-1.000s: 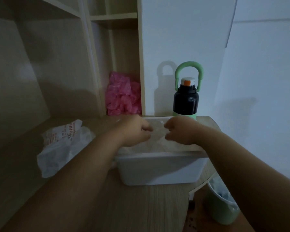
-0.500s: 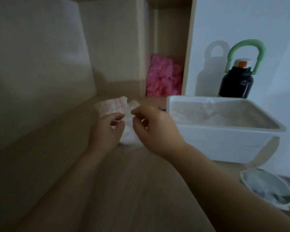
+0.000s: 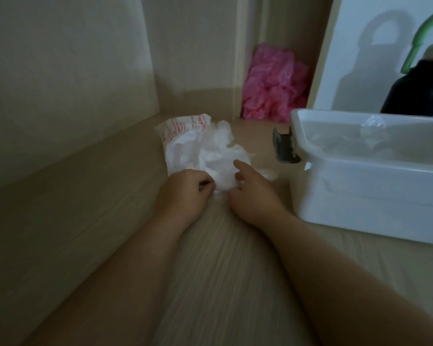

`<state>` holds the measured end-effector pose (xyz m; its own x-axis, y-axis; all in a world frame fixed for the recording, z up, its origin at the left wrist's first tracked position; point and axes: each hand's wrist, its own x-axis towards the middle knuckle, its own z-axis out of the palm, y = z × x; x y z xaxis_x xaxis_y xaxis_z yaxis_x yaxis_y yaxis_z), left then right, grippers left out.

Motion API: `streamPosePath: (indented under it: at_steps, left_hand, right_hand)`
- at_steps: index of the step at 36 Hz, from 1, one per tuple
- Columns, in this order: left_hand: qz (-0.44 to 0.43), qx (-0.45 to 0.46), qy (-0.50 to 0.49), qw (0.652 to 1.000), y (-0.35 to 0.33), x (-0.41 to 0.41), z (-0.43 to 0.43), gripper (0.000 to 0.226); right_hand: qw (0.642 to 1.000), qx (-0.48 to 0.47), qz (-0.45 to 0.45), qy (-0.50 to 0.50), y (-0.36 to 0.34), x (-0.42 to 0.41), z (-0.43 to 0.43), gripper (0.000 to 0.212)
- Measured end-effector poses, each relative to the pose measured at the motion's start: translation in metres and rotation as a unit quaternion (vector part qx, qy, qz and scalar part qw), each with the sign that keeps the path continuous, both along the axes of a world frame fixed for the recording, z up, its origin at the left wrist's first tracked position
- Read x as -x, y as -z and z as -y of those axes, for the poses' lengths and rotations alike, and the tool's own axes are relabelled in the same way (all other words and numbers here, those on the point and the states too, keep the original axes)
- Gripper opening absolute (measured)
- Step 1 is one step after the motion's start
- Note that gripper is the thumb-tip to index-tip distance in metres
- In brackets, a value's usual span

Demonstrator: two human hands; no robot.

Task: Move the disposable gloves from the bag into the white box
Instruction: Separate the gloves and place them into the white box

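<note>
L hand (image 3: 185, 192): fingers curled, pinching near edge of the gloves (image 3: 218, 153). R hand (image 3: 254, 196): index straight, tip resting on the wad; other fingers curled at its edge, can't tell if they grip. Just beyond L fingers lies the bag (image 3: 178, 127), gloves spilling from it. Right of R fingers, apart, sits the white box (image 3: 360, 191)

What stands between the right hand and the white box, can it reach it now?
Probably yes. The right hand touches the gloves spilling from the bag, and the white box stands open-topped just to its right on the same desk, with only bare wood between them.
</note>
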<state>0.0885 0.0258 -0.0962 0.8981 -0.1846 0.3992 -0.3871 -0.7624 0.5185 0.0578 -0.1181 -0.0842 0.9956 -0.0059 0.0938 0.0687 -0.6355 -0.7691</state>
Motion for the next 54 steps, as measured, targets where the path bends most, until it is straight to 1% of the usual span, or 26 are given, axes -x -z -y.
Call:
streamPosePath:
  at_steps: [4, 5, 8, 9, 10, 13, 14, 17, 20, 24, 26, 27, 30, 32, 35, 37, 38, 41, 43, 45, 47, 48, 49, 51, 52, 54]
  left_hand:
    - [0.034, 0.045, -0.012, 0.998, 0.000, 0.000, -0.001, 0.012]
    - [0.054, 0.048, -0.021, 0.997, -0.001, 0.001, -0.002, 0.011]
    - [0.177, 0.008, -0.057, 0.983, -0.005, -0.002, -0.004, 0.009]
    - [0.196, 0.015, -0.062, 0.979, -0.006, -0.001, -0.004, 0.010]
    - [0.189, 0.038, -0.063, 0.979, -0.007, 0.000, -0.002, 0.009]
    - [0.090, 0.164, -0.054, 0.981, -0.005, 0.002, 0.003, 0.011]
    - [0.056, 0.215, -0.050, 0.974, -0.005, 0.002, 0.004, 0.014]
    - [-0.022, 0.353, -0.038, 0.935, -0.007, 0.002, 0.003, 0.020]
    - [-0.069, 0.420, -0.017, 0.905, -0.009, 0.003, -0.001, 0.020]
    - [-0.134, 0.519, 0.037, 0.843, -0.014, 0.003, -0.003, 0.031]
    - [-0.175, 0.551, 0.058, 0.814, -0.017, 0.004, -0.001, 0.024]
    - [-0.187, 0.558, 0.064, 0.806, -0.018, 0.005, 0.001, 0.021]
    - [-0.177, 0.569, 0.047, 0.801, -0.021, 0.007, 0.002, 0.018]
    - [-0.146, 0.572, 0.010, 0.807, -0.023, 0.007, -0.001, 0.018]
    - [-0.057, 0.508, -0.041, 0.859, -0.020, 0.004, -0.008, 0.018]
    - [-0.038, 0.483, -0.062, 0.873, -0.017, 0.001, -0.011, 0.016]
    - [-0.046, 0.487, -0.067, 0.870, -0.015, -0.001, -0.012, 0.014]
    - [-0.081, 0.539, -0.055, 0.837, -0.016, -0.005, -0.015, 0.007]
    - [-0.076, 0.589, -0.044, 0.803, -0.022, -0.007, -0.018, 0.012]
    - [-0.070, 0.657, -0.038, 0.750, -0.033, -0.008, -0.023, 0.015]
    - [-0.083, 0.715, -0.006, 0.694, -0.040, -0.007, -0.030, 0.016]
    - [-0.097, 0.728, 0.011, 0.679, -0.041, -0.006, -0.033, 0.016]
    - [-0.108, 0.719, 0.019, 0.687, -0.041, -0.005, -0.034, 0.016]
    - [-0.105, 0.686, 0.001, 0.720, -0.037, -0.003, -0.030, 0.016]
    - [-0.123, 0.679, 0.002, 0.724, -0.034, -0.002, -0.026, 0.015]
    - [-0.189, 0.675, 0.029, 0.713, -0.032, 0.002, -0.016, 0.016]
  right_hand:
    - [0.998, -0.062, 0.017, 0.010, 0.002, 0.002, 0.008, 0.062]
    - [0.998, -0.066, 0.020, 0.009, 0.002, 0.002, 0.009, 0.062]
    - [0.998, -0.054, 0.020, -0.006, 0.002, 0.003, 0.009, 0.062]
    - [0.999, -0.044, 0.018, -0.013, 0.002, 0.004, 0.008, 0.063]
    - [0.999, -0.032, 0.017, -0.020, 0.003, 0.005, 0.008, 0.063]
    - [0.999, 0.018, 0.025, -0.036, 0.002, 0.006, 0.007, 0.065]
    - [0.998, 0.032, 0.028, -0.040, 0.002, 0.006, 0.007, 0.065]
    - [0.997, 0.057, 0.033, -0.048, 0.003, 0.006, 0.006, 0.066]
    - [0.993, 0.091, 0.049, -0.053, 0.004, 0.004, 0.004, 0.063]
    - [0.983, 0.163, 0.058, -0.056, 0.004, 0.006, 0.001, 0.061]
    - [0.979, 0.187, 0.052, -0.056, 0.004, 0.007, 0.001, 0.064]
    - [0.977, 0.203, 0.045, -0.056, 0.004, 0.007, 0.000, 0.064]
    - [0.962, 0.264, 0.038, -0.060, 0.003, 0.007, -0.002, 0.050]
    - [0.953, 0.293, 0.032, -0.065, 0.004, 0.007, -0.005, 0.048]
    - [0.950, 0.303, 0.022, -0.067, 0.003, 0.007, -0.006, 0.053]
    - [0.952, 0.299, 0.024, -0.066, 0.003, 0.008, -0.005, 0.055]
    - [0.953, 0.296, 0.025, -0.067, 0.002, 0.008, -0.005, 0.055]
    - [0.955, 0.289, 0.029, -0.064, 0.002, 0.009, -0.004, 0.057]
    - [0.955, 0.290, 0.032, -0.060, 0.003, 0.009, -0.004, 0.055]
    - [0.954, 0.291, 0.033, -0.058, 0.004, 0.009, -0.005, 0.053]
    - [0.955, 0.288, 0.036, -0.057, 0.004, 0.009, -0.005, 0.053]
    - [0.957, 0.280, 0.041, -0.057, 0.004, 0.009, -0.005, 0.053]
    - [0.961, 0.265, 0.049, -0.055, 0.004, 0.010, -0.005, 0.054]
    - [0.976, 0.200, 0.080, -0.036, 0.003, 0.012, -0.004, 0.053]
    - [0.984, 0.140, 0.106, -0.016, 0.002, 0.015, -0.005, 0.050]
    - [0.990, -0.019, 0.141, 0.022, -0.003, 0.021, -0.006, 0.042]
